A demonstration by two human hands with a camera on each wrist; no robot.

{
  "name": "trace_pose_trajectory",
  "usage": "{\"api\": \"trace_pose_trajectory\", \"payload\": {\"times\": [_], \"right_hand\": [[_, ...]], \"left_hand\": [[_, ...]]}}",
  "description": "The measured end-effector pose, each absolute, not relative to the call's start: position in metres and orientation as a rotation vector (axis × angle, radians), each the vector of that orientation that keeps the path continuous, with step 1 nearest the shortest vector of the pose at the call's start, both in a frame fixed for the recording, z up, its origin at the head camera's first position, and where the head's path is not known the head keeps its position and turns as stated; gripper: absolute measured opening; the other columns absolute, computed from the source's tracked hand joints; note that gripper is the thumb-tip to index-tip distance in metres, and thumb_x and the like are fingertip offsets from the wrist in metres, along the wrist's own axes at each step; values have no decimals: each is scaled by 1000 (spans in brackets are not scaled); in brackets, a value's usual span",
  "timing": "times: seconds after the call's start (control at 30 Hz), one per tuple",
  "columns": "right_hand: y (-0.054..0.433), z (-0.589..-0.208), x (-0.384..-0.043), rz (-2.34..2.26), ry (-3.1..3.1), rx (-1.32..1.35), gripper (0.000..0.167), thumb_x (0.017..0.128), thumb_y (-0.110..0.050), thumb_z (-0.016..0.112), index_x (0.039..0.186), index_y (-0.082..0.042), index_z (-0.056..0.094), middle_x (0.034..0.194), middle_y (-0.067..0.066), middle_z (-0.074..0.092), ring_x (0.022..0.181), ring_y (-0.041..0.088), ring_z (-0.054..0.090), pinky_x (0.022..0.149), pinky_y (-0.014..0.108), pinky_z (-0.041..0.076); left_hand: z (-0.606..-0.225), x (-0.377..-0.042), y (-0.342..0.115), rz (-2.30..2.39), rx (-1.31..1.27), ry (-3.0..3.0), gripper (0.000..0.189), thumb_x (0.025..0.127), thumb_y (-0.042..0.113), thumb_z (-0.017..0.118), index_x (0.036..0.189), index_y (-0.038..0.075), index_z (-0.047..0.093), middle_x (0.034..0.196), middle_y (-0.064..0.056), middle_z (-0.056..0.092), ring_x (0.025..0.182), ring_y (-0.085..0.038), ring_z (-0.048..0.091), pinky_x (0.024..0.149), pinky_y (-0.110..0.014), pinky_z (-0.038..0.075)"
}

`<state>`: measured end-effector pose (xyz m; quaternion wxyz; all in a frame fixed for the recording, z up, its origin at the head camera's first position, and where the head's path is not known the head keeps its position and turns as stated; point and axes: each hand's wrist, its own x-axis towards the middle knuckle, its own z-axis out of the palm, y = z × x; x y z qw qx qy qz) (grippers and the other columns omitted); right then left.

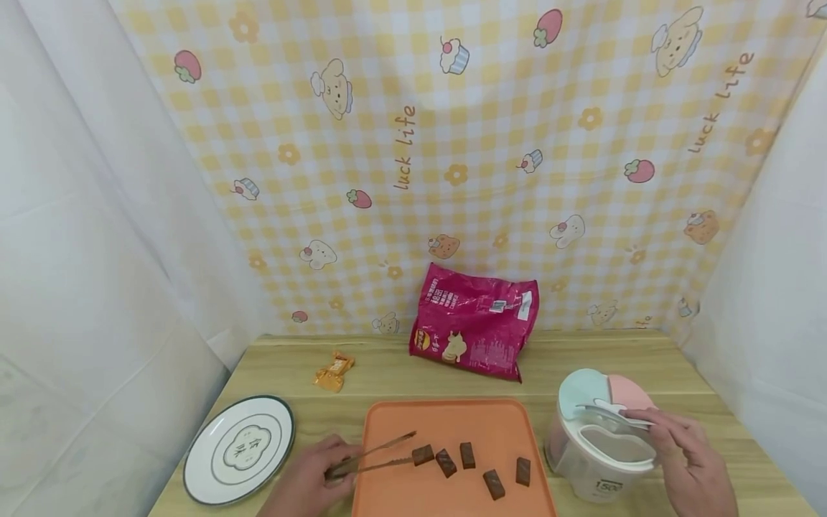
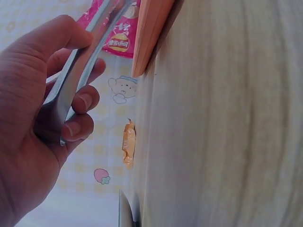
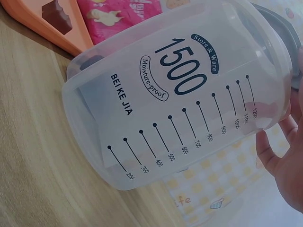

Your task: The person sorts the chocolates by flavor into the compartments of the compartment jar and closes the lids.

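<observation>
My left hand (image 1: 310, 477) grips metal tongs (image 1: 375, 458) at the left edge of the orange tray (image 1: 388, 424). The tong tips close on the leftmost of several brown chocolate pieces (image 1: 423, 454) lying on the tray. In the left wrist view the fingers (image 2: 78, 101) curl round the tongs (image 2: 75, 75). My right hand (image 1: 685, 459) rests on the rim of a clear plastic 1500 container (image 1: 597, 452) right of the tray, its pastel lid flaps (image 1: 594, 391) raised. The right wrist view shows the container (image 3: 180, 94) close up, with my fingers (image 3: 279, 156) on its top edge.
A white plate (image 1: 240, 449) with a dark rim lies at the front left. An orange wrapped sweet (image 1: 334, 372) sits behind it. A pink snack bag (image 1: 474, 322) leans on the chequered backdrop. White cloth walls close both sides of the wooden table (image 1: 646, 359).
</observation>
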<state>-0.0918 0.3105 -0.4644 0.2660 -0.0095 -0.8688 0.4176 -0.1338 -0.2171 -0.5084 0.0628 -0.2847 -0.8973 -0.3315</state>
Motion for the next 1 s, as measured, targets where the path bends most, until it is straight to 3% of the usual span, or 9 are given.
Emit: {"api": "trace_pose_trajectory", "payload": {"times": [0.27,0.67,1.0], "right_hand": [[309,-465,-92,1117,-2336,-28,28,109,-14,52,124,-11,75,120,-22,64,108,-2,44,82,11,33],[307,-466,-92,1144,-2303,-43,26,108,-12,54,122,-9,76,123,-25,62,108,-1,46,83,9,34],[307,-467,-93,1148,-2294,-40,26,108,-13,54,121,-9,76,122,-23,64,108,-1,46,86,8,33]], "left_hand": [[-510,-137,-219,-984,-939,-2750,27,87,10,77,114,12,79,97,10,74,86,0,65,68,-26,55],[-507,-136,-220,-907,-997,-2718,22,88,10,77,109,11,82,93,9,73,72,5,51,57,-17,42],[-505,-135,-218,-878,-1000,-2663,24,86,5,75,109,10,81,87,16,66,65,7,45,54,-12,37]]}}
